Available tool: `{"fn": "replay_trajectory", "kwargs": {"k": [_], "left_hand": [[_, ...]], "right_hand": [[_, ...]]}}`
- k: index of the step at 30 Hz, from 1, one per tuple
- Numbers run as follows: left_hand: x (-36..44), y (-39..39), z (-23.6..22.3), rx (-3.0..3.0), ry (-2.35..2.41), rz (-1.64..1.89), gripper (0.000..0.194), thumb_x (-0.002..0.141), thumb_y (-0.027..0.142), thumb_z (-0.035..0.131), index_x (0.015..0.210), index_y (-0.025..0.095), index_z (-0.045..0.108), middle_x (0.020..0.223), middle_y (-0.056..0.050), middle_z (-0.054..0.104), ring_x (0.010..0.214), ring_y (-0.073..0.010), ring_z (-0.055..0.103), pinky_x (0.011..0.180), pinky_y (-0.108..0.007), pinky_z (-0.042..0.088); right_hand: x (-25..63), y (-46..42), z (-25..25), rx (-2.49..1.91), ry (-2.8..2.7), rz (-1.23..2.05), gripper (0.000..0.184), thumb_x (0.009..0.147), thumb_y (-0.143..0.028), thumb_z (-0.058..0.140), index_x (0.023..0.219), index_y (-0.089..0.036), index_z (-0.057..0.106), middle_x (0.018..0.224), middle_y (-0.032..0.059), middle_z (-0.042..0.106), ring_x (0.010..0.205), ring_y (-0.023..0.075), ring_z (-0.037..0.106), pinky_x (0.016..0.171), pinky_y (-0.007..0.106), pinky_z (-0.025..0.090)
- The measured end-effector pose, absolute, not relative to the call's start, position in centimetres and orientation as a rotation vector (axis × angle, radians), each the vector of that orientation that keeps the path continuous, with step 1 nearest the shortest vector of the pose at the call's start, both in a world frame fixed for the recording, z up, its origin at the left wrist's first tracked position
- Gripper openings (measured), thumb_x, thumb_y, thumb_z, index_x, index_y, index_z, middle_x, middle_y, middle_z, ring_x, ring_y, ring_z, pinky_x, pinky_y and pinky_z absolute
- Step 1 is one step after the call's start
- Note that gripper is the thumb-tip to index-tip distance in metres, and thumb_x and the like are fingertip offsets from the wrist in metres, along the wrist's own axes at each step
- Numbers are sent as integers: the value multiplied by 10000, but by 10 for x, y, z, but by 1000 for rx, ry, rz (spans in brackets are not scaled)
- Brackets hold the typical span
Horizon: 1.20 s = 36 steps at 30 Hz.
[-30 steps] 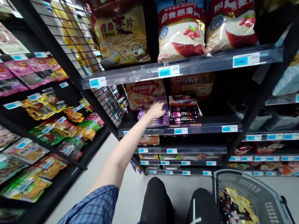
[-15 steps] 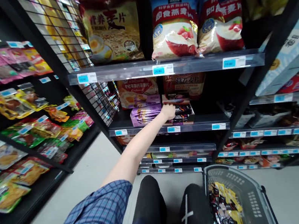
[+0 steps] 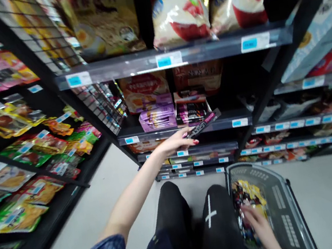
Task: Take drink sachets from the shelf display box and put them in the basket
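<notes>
Left of the basket (image 3: 271, 185), the left hand (image 3: 177, 141) pinched a dark sachet (image 3: 204, 123), apparently the holding step, next needing steadiness; over it, the right hand (image 3: 254, 216) blurred, grip unreadable.

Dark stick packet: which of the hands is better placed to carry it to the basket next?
Probably the left hand: it holds the dark stick packet by one end, while the right hand is down at the basket.

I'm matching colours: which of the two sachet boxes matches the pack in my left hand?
The right box: its packs are dark and pink like the held pack; the left box holds purple ones.
</notes>
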State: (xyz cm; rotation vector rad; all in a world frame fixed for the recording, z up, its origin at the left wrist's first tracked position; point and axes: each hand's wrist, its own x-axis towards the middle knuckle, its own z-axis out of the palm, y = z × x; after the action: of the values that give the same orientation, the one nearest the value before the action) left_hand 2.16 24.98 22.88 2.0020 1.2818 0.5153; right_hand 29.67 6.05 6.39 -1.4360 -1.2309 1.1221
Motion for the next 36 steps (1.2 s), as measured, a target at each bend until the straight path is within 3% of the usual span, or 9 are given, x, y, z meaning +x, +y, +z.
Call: {"fn": "replay_trajectory", "kwargs": {"k": [2, 3, 5, 7, 11, 14, 19, 32, 36], "left_hand": [[31, 200, 202, 1435, 865, 574, 416, 749, 359, 622, 1097, 166, 503, 643, 51, 486, 465, -55, 455, 481, -201, 387], [37, 175, 188, 1214, 763, 563, 427, 726, 350, 661, 1085, 168, 516, 633, 51, 490, 477, -63, 489, 494, -205, 411], [47, 128, 163, 908, 705, 509, 424, 703, 345, 708, 1045, 160, 539, 651, 20, 557, 558, -115, 599, 560, -241, 486], [53, 91, 143, 742, 735, 505, 389, 709, 381, 711, 976, 146, 555, 668, -14, 612, 621, -164, 655, 611, -283, 532], [58, 46, 120, 701, 829, 555, 396, 733, 445, 680, 924, 119, 565, 736, -73, 680, 648, -192, 684, 622, -298, 560], [57, 33, 117, 714, 868, 504, 384, 758, 409, 667, 969, 100, 582, 911, -132, 699, 712, -209, 699, 659, -332, 579], [62, 33, 127, 609, 906, 412, 375, 765, 327, 678, 1059, 122, 570, 1093, -162, 661, 799, -236, 704, 638, -335, 591], [87, 41, 148, 519, 846, 328, 405, 761, 382, 669, 1039, 103, 577, 1106, -209, 653, 785, -252, 709, 608, -329, 587], [88, 39, 150, 582, 849, 316, 437, 711, 326, 724, 1063, 114, 575, 1134, -198, 643, 799, -241, 708, 629, -313, 587]], "right_hand": [[278, 72, 73, -1408, -1142, 1212, 456, 684, -634, 626, 865, -216, 657, 835, 74, 695, 740, 231, 663, 686, 379, 556], [269, 74, 82, -1311, -1124, 1281, 455, 707, -594, 632, 952, -211, 645, 899, 85, 700, 776, 226, 666, 747, 392, 547], [250, 76, 104, -1084, -1092, 1343, 508, 691, -544, 677, 1071, -218, 592, 1005, 86, 686, 840, 212, 664, 817, 389, 526], [232, 74, 122, -1024, -1071, 1366, 427, 712, -479, 686, 1030, -213, 589, 967, 70, 688, 879, 202, 658, 837, 365, 512], [204, 61, 128, -1206, -985, 1398, 235, 758, -404, 647, 824, -190, 579, 696, 0, 641, 618, 139, 604, 584, 256, 489], [197, 54, 119, -1261, -917, 1465, 224, 735, -378, 657, 756, -182, 551, 586, -39, 558, 490, 99, 501, 452, 212, 405], [203, 58, 114, -1319, -874, 1451, 223, 712, -366, 670, 739, -170, 569, 594, -36, 543, 486, 85, 461, 431, 198, 377], [230, 58, 111, -1306, -686, 1436, 264, 735, -422, 671, 822, -177, 622, 585, -37, 565, 447, 84, 464, 379, 190, 354], [233, 56, 114, -1331, -716, 1421, 248, 752, -417, 660, 798, -178, 616, 578, -43, 549, 450, 83, 449, 393, 197, 350]]}}
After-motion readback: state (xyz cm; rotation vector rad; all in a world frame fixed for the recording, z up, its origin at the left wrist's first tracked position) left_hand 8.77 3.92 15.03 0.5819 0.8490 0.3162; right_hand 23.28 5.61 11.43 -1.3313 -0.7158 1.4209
